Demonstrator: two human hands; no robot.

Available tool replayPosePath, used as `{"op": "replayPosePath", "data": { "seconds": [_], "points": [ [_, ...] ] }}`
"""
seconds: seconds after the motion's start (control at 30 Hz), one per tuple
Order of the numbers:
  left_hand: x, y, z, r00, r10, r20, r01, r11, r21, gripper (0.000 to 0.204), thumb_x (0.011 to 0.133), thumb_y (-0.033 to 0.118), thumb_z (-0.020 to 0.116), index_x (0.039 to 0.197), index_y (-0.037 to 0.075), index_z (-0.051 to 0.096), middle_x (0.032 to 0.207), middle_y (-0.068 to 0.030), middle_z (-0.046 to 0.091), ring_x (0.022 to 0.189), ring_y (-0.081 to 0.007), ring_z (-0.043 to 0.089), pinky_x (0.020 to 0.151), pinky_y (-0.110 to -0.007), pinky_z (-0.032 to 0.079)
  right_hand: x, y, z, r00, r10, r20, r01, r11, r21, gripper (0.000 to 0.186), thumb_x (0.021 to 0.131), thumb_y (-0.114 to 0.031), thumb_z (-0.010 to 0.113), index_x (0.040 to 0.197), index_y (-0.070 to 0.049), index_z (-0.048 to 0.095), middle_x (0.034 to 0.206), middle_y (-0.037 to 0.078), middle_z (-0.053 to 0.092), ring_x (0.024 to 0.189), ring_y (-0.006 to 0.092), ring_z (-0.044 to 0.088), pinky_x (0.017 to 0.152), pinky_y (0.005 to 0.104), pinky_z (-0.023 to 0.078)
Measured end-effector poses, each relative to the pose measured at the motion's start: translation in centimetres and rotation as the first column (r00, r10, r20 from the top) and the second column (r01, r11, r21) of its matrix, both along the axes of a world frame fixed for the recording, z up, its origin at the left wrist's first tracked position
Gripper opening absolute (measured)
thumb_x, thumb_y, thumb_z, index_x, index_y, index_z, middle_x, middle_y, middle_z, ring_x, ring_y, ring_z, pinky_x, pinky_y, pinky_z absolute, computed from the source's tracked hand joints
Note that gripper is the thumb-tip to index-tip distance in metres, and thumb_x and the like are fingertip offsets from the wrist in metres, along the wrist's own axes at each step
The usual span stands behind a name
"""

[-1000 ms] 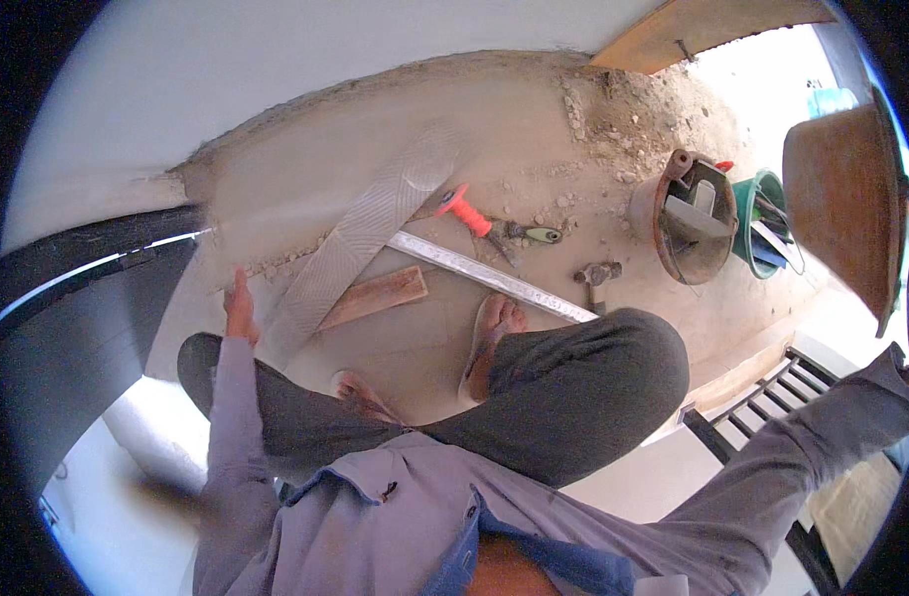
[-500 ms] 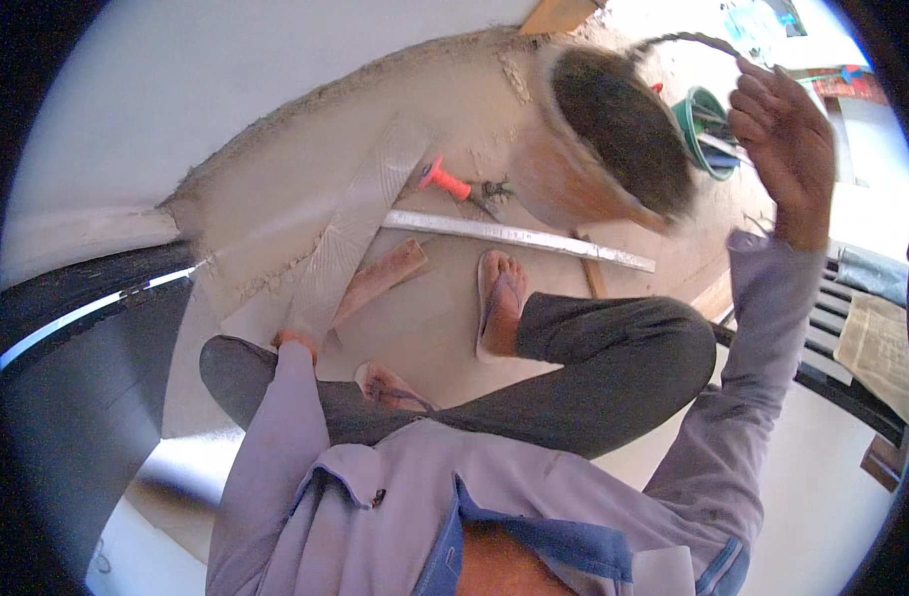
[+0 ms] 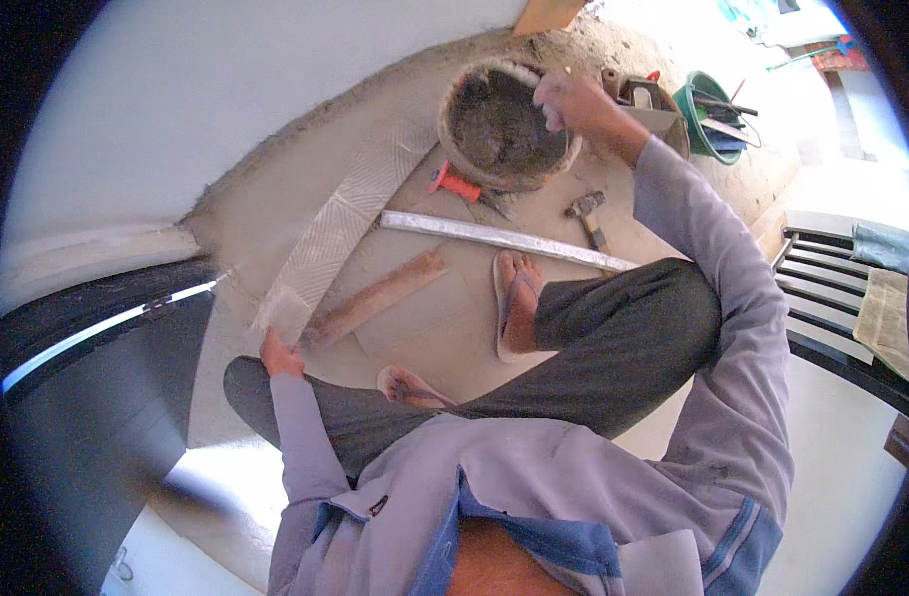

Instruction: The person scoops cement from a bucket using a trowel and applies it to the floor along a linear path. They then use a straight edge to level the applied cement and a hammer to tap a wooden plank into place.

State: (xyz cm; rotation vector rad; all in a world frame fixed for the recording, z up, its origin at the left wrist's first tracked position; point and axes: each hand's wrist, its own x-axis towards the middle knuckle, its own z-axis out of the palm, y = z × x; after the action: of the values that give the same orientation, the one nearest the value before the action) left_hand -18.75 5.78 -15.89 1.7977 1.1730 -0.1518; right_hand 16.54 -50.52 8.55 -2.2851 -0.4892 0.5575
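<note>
My left hand (image 3: pixel 280 350) grips the near end of a long tile strip (image 3: pixel 350 204) with ridged grey surface, lying diagonally on the floor. My right hand (image 3: pixel 573 104) is closed on the handle of a bucket (image 3: pixel 489 134) of grey mortar, at the strip's far end. Just below the bucket lie an orange-handled chisel (image 3: pixel 459 185) and a hammer (image 3: pixel 593 220). A long pale metal bar (image 3: pixel 494 237) runs across the floor, and a reddish board (image 3: pixel 375 293) lies beside the strip.
A green bucket of tools (image 3: pixel 714 139) and a tub (image 3: pixel 653 119) stand back right. A white wall (image 3: pixel 186 109) curves along the back left, above a dark ledge (image 3: pixel 97 308). A black slatted frame (image 3: pixel 822 318) is at the right. My feet (image 3: pixel 519 303) rest among the tools.
The mortar bucket has swung in from the right to the middle back, carried by my right hand. My left hand has moved from beside the strip onto its near end.
</note>
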Motion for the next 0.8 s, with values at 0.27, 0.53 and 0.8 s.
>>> {"op": "replayPosePath", "data": {
  "seconds": [0.27,0.53,0.8],
  "points": [
    [5.7,-4.3,12.6,0.906,0.327,0.268,-0.255,0.928,-0.271,0.039,0.091,0.009,0.058,0.127,0.003,0.046,0.12,-0.0137,0.056,0.104,-0.0261,0.058,0.081,-0.041,0.052,-9.3,5.2,-5.1,0.803,0.585,-0.112,-0.532,0.62,-0.576,0.043,0.085,-0.022,0.058,0.119,0.002,0.051,0.123,0.032,0.05,0.108,0.0398,0.058,0.091,0.0456,0.048],
    [3.9,-1.7,18.9,0.85,0.167,0.499,-0.139,0.986,-0.094,0.034,0.092,0.009,0.056,0.123,-0.002,0.047,0.117,-0.0146,0.058,0.102,-0.0243,0.059,0.084,-0.037,0.048,-7.9,0.9,3.8,0.92,0.321,-0.224,-0.381,0.603,-0.701,0.028,0.085,-0.019,0.056,0.109,-0.006,0.062,0.101,0.018,0.066,0.1,0.0329,0.063,0.082,0.0441,0.052],
    [3.0,-4.2,16.9,0.902,0.06,0.427,-0.167,0.962,0.218,0.03,0.093,0.014,0.055,0.114,-0.007,0.049,0.111,-0.0168,0.059,0.097,-0.0238,0.057,0.088,-0.036,0.044,-2.1,-11.2,1.8,0.714,0.15,0.683,0.495,0.581,-0.645,0.021,0.081,-0.011,0.058,0.099,-0.015,0.067,0.101,0.009,0.065,0.094,0.0276,0.064,0.082,0.0435,0.05]
  ]
}}
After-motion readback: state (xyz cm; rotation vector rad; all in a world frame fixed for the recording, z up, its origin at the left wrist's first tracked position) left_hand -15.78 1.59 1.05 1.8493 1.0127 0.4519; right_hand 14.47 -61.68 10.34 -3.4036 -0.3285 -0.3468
